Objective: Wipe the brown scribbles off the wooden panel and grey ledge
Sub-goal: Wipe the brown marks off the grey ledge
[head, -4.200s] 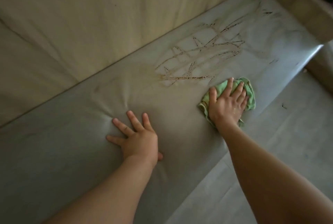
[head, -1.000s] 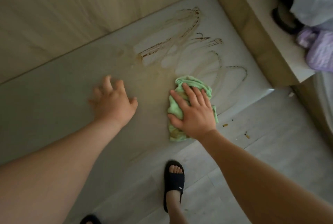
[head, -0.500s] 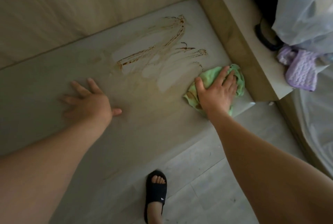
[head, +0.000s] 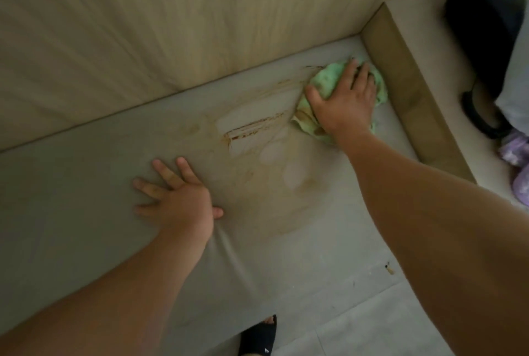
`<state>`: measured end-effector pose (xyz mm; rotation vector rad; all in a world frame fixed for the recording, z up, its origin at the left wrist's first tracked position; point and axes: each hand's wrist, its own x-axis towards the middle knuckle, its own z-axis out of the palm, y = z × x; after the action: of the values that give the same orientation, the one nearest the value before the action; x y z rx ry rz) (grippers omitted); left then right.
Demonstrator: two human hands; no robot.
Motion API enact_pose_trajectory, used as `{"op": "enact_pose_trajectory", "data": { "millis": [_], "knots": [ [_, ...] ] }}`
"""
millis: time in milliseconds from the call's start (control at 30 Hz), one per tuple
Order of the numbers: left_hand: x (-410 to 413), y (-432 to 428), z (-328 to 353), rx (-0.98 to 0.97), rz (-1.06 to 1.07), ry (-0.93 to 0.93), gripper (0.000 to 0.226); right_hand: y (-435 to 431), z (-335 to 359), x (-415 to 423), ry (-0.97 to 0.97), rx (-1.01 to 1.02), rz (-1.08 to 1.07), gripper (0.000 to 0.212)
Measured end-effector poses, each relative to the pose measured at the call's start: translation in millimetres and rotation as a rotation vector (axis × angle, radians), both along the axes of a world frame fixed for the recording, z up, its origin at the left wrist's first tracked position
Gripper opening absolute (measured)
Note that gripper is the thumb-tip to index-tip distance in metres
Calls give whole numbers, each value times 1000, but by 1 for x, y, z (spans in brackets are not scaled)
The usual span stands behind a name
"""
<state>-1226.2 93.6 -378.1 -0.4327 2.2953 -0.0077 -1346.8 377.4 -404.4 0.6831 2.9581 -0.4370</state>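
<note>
My right hand (head: 345, 100) presses a crumpled green cloth (head: 326, 80), stained brown at its near edge, flat on the grey ledge (head: 86, 178) in the far right corner beside the wooden side wall. Brown scribble streaks (head: 254, 128) remain in the middle of the ledge, with a thinner line (head: 286, 86) near the back edge and a wide tan smear (head: 274, 201) in front of them. My left hand (head: 177, 198) lies flat on the ledge with fingers spread, holding nothing. The wooden panel (head: 171, 26) rises behind the ledge.
A wooden side wall (head: 406, 80) closes the ledge on the right. Beyond it lie a dark bag (head: 483, 40) and purple fabric (head: 518, 163). My foot in a black slipper (head: 259, 340) stands on the pale floor (head: 357, 327), where small brown crumbs (head: 388, 267) lie.
My right hand has slid the cloth from the ledge's front right edge up into the back right corner, wiping away more streaks. My left hand stays flat on the ledge.
</note>
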Motion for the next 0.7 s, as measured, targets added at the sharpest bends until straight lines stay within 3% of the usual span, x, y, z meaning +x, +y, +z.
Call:
{"op": "enact_pose_trajectory", "data": {
  "millis": [133,433,567,633,700],
  "knots": [
    [-4,-1,-2,13,5,-2,130,-26,2,-22,21,-14,31,113],
    [0,-11,-9,18,-6,47,135,-178,2,25,-10,-22,570,102],
    [5,-13,-9,21,-18,75,134,-167,2,43,24,-30,860,86],
    [7,-15,-7,36,-42,100,132,-133,-1,41,59,-6,789,82],
    [6,-17,-3,54,-50,110,130,-90,-4,44,58,46,574,80]
  ]
}}
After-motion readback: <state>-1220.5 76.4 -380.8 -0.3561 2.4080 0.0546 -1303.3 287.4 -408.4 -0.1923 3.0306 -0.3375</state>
